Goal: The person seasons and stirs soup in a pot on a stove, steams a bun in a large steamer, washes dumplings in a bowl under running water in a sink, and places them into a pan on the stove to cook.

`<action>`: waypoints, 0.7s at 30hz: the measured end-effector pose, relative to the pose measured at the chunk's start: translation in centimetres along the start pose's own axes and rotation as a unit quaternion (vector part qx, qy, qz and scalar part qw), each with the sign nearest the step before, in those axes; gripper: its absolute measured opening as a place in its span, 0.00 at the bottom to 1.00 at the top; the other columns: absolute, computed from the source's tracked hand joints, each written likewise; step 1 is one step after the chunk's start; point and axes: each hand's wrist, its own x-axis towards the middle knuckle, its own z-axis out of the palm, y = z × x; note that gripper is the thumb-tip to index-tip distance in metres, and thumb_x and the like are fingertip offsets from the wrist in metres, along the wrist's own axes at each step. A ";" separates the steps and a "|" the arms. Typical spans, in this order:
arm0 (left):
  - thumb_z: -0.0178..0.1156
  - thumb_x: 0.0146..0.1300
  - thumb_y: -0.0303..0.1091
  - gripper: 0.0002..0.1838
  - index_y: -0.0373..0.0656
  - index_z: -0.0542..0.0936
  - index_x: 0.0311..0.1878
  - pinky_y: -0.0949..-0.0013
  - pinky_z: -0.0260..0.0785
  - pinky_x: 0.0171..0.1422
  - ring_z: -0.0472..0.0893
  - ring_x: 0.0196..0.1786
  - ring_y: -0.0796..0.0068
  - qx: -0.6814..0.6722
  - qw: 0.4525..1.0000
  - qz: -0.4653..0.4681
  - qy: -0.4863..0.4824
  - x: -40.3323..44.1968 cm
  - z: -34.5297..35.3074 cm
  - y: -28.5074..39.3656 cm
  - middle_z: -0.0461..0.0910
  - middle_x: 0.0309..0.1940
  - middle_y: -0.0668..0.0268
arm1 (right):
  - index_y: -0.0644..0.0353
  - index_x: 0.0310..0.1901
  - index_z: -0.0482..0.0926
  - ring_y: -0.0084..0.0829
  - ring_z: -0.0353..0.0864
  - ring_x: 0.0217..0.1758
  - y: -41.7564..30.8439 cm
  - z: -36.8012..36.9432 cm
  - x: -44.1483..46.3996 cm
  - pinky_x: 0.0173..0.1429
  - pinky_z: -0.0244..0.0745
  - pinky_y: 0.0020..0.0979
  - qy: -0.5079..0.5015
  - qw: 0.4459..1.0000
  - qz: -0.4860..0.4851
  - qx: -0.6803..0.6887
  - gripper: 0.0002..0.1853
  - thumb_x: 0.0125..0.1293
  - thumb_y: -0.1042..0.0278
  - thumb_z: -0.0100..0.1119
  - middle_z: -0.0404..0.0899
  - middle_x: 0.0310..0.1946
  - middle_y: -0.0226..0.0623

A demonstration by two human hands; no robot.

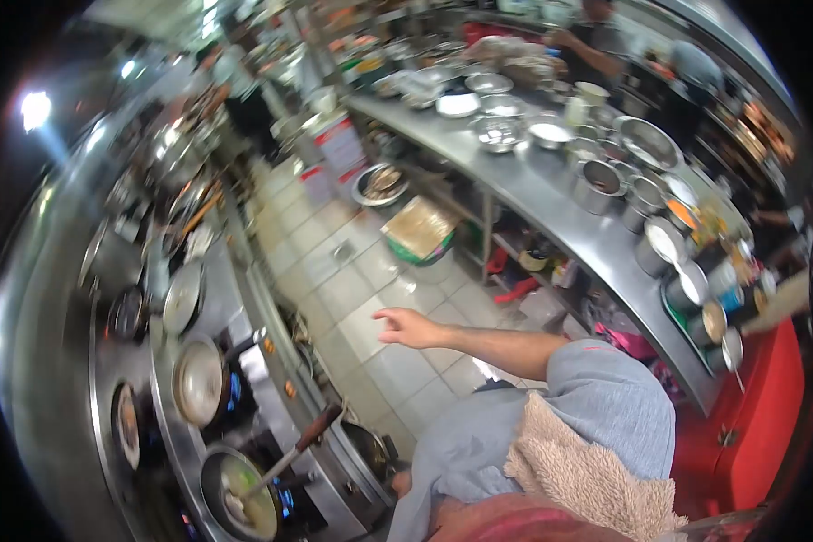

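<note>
My right hand is stretched out over the tiled floor, its fingers apart and nothing in them. Low in the view, my left hand shows only in part beside the stove's front edge, and its fingers are hidden. Nearby on the stove, a pan holds pale liquid with something green, and a wooden-handled utensil rests in it. Behind that pan sits another pan with pale contents, over a blue flame. A tan towel lies over my grey shirt.
A steel counter with many pots and bowls runs along the right, with a red cabinet at its near end. A basin and a cardboard-topped tub stand on the floor. Other people are farther back and behind the counter.
</note>
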 end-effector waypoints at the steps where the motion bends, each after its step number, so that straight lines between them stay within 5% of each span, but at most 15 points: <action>1: 0.53 0.57 0.30 0.08 0.39 0.78 0.37 0.74 0.61 0.25 0.70 0.23 0.79 0.029 0.999 -0.007 -0.017 0.4 0.2 0.6 0.72 0.21 0.73 | 0.61 0.53 0.69 0.24 0.72 0.29 2.0 -2.4 -2.2 0.35 0.69 0.29 0.077 0.997 0.030 -0.001 0.25 0.53 0.65 0.62 0.72 0.24 0.33; 6: 0.52 0.57 0.30 0.07 0.39 0.77 0.36 0.73 0.59 0.22 0.68 0.21 0.78 0.100 0.992 -0.022 -0.078 3.7 0.3 4.3 0.70 0.20 0.72 | 0.63 0.48 0.70 0.21 0.68 0.20 5.1 -12.3 -17.2 0.26 0.66 0.26 0.442 0.875 0.176 0.089 0.23 0.49 0.72 0.65 0.70 0.19 0.29; 11: 0.52 0.57 0.30 0.07 0.39 0.77 0.36 0.72 0.57 0.19 0.67 0.18 0.77 0.080 0.990 -0.036 -0.111 6.7 2.8 10.9 0.69 0.18 0.71 | 0.63 0.54 0.59 0.21 0.65 0.16 3.3 -18.9 -33.5 0.17 0.61 0.25 0.710 0.633 0.184 0.249 0.28 0.51 0.76 0.61 0.69 0.19 0.30; 17: 0.52 0.56 0.29 0.08 0.38 0.76 0.39 0.74 0.52 0.14 0.63 0.14 0.80 0.008 1.000 -0.010 -0.014 4.7 15.7 17.7 0.66 0.17 0.72 | 0.59 0.57 0.52 0.21 0.64 0.16 4.0 -24.4 -52.7 0.16 0.60 0.24 0.901 0.392 0.046 0.179 0.39 0.48 0.72 0.68 0.67 0.23 0.30; 21: 0.56 0.56 0.30 0.12 0.37 0.75 0.43 0.77 0.56 0.18 0.66 0.19 0.82 0.109 0.982 0.007 -0.152 -1.5 25.7 19.5 0.70 0.19 0.72 | 0.61 0.60 0.48 0.20 0.63 0.15 1.1 -23.8 -62.1 0.15 0.58 0.22 0.940 0.290 0.006 0.178 0.44 0.48 0.67 0.70 0.68 0.23 0.31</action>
